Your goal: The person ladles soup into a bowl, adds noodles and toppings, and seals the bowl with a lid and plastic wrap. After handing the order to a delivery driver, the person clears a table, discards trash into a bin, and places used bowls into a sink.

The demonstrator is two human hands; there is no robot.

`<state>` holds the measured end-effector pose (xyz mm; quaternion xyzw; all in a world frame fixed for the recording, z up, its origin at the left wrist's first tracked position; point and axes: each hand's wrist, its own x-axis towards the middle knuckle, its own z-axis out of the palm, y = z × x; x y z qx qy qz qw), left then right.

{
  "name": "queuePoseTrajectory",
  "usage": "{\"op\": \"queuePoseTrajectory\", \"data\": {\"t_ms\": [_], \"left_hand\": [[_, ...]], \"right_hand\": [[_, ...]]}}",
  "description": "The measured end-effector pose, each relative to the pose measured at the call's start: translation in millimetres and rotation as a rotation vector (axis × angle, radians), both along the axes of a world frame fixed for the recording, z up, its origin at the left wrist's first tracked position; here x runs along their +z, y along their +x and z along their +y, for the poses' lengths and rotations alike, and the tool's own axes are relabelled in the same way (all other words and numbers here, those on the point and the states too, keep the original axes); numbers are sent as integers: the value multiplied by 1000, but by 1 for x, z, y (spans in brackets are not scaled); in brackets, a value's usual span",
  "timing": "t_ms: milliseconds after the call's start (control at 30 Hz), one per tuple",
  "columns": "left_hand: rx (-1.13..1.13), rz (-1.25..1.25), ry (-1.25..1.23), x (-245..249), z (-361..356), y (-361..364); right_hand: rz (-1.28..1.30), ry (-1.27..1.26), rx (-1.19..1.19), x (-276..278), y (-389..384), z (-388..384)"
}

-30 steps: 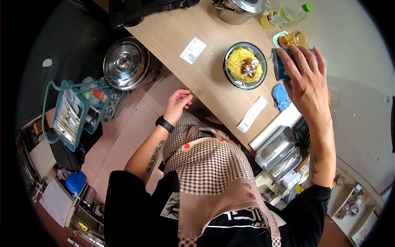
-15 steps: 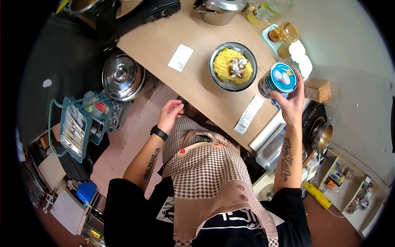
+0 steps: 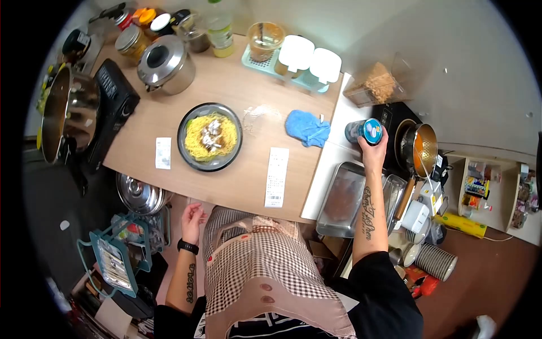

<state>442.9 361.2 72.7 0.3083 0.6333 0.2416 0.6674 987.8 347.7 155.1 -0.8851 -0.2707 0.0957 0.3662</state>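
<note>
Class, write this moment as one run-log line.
right grip: around can | left grip: near table, nothing visibly held | bowl: noodles inside

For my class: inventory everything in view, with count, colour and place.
Table: one, pale wood, centre
Bowl: one, dark, table
Noodles: one heap, yellow, bowl
Can: one, blue, right hand
Receipts: two, white, flanking bowl
Cloth: one, blue, table's right
Lidded pot: one, silver, beyond bowl
Bottle: one, green, far edge
Containers: two, white, far edge
Metal trays: two, silver, right
Saucepan: one, golden, far right
Large pan: one, silver, left
Basket rack: one, teal, lower left
Shelf clutter: uncounted, mixed, right
Apron: one, brown check, bottom
Left hand: one, bare, near table
Right hand: one, bare, around can
</note>
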Motion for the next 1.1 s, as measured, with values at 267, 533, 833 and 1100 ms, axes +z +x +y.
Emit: {"op": "queuePoseTrajectory", "data": {"t_ms": [267,533,833,1100], "left_hand": [[-50,85,-1,3,-21,14],[88,118,-11,-17,-67,-20],[110,134,-59,-67,-88,-47],[270,135,-25,-80,-85,-94]], "right_hand": [[407,550,455,12,135,64],[208,645,577,35,101,118],[316,-42,1023,101,-113,117],[213,-260,1118,107,-183,130]]}}
